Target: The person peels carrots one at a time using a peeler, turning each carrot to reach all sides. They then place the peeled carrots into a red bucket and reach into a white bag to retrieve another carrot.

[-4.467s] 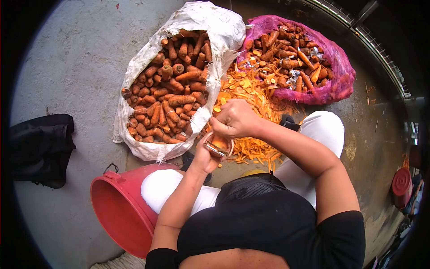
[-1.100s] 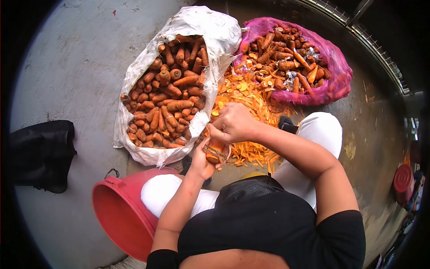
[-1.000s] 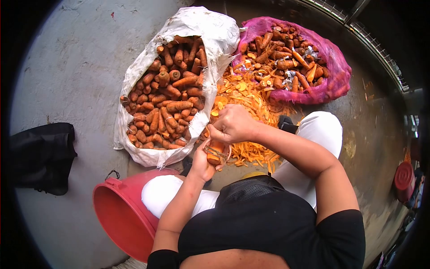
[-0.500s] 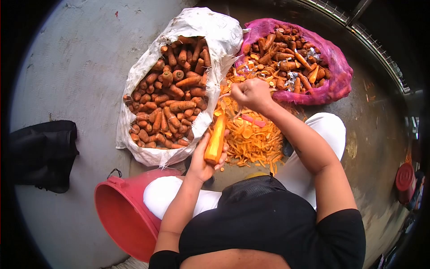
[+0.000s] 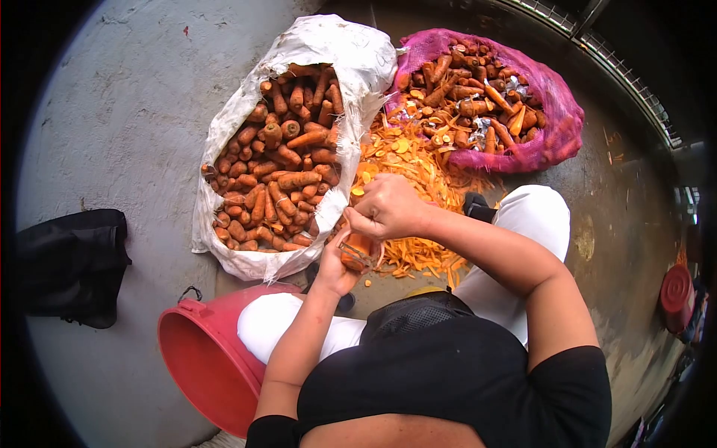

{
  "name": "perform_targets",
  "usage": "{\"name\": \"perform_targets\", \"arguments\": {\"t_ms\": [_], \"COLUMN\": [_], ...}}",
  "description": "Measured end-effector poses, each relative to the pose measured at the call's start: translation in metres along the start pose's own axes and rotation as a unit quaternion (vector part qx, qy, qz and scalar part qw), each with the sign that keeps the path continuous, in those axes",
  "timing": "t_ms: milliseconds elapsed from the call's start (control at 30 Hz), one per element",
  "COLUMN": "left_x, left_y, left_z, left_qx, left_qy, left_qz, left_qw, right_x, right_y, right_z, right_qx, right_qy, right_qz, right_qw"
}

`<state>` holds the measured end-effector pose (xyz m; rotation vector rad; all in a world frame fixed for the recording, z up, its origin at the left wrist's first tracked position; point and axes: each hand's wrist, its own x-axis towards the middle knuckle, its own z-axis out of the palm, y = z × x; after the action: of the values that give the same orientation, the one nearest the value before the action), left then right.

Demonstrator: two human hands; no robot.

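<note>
My left hand (image 5: 336, 267) is closed around a carrot (image 5: 354, 260), held low in front of my knees. Over the carrot is my right hand (image 5: 388, 207), shut on a peeler (image 5: 357, 250) whose metal blade lies across the near end of the carrot. Most of the carrot is hidden behind my fingers. Beneath and beyond my hands spreads a heap of orange carrot peelings (image 5: 426, 254). A white sack (image 5: 345, 45) full of unpeeled carrots (image 5: 280, 183) lies open to the left of my hands.
A pink mesh sack (image 5: 564, 123) with carrots and scraps lies at the back right. By my left knee a red bucket (image 5: 175, 328) is tipped on its side. Black cloth (image 5: 75, 265) lies at far left; a red container (image 5: 676, 299) stands far right.
My right hand has come down and toward me, bringing the peeler onto the carrot. The carrot's bright peeled side no longer shows. A pink-red object on the peelings is now out of sight.
</note>
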<state>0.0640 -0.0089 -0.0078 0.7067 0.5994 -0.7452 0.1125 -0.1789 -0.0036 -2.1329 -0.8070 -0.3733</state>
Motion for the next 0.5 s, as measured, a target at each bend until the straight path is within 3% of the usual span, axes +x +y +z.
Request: {"name": "perform_targets", "arguments": {"t_ms": [133,167,267,333,367,400,467,500], "left_x": [-0.010,-0.013,-0.010,-0.022,-0.024,-0.025,-0.021,-0.020], "left_y": [-0.001,-0.001,0.004,0.007,0.009,0.010,0.011,0.011], "left_z": [0.004,0.006,-0.018,-0.001,0.001,0.000,-0.007,-0.010], "left_qx": [0.054,0.061,0.101,0.113,0.117,0.121,0.090,0.072], "left_qy": [-0.038,-0.038,-0.184,-0.176,-0.190,-0.204,-0.203,-0.202], "left_qz": [0.001,0.002,-0.047,-0.048,-0.042,-0.036,-0.033,-0.029], "left_qw": [0.998,0.997,0.977,0.977,0.974,0.971,0.974,0.976], "right_x": [0.000,-0.001,-0.002,-0.003,-0.005,-0.007,-0.010,-0.006], "right_y": [0.002,0.005,0.044,0.087,0.098,0.103,0.103,0.093], "right_z": [-0.003,-0.003,-0.003,-0.021,-0.033,-0.040,-0.034,-0.032], "right_qx": [-0.008,-0.011,-0.043,-0.212,-0.331,-0.306,-0.340,-0.275], "right_qy": [-0.001,0.007,0.049,0.032,0.009,-0.010,0.021,0.014], "right_qz": [-0.024,-0.005,0.059,0.122,0.175,0.271,0.268,0.273], "right_qw": [1.000,1.000,0.996,0.969,0.927,0.912,0.901,0.922]}}
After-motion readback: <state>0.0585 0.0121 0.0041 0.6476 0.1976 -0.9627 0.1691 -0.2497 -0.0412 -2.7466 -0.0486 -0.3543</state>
